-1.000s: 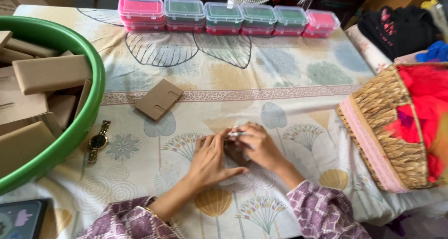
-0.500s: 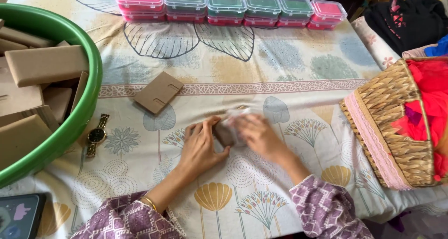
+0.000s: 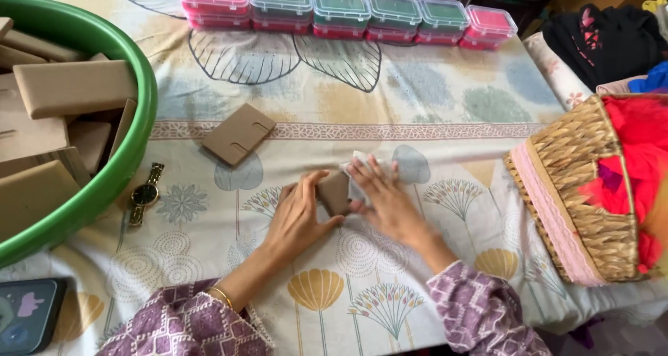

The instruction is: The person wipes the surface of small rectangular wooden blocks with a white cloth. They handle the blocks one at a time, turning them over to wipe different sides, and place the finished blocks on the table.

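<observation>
While the left hand (image 3: 300,213) grips a small brown cardboard box (image 3: 335,192), right-hand fingers (image 3: 369,179) lie flat, pressing clear wrapping (image 3: 356,163) on it.

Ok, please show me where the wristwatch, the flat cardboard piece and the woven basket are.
wristwatch (image 3: 145,194), head view, on its dial.
flat cardboard piece (image 3: 238,134), head view, on its middle.
woven basket (image 3: 584,182), head view, on its side wall.

This looks like a room in a home used for small hand packing. A floral printed cloth (image 3: 431,112) covers the worktop, clothes (image 3: 598,39) lie heaped at the far corner, and a woven basket (image 3: 584,182) holds bright fabric. A green tub (image 3: 132,154) of cardboard boxes, a row of lidded plastic containers (image 3: 348,8) and a wristwatch (image 3: 145,193) lie about.
</observation>
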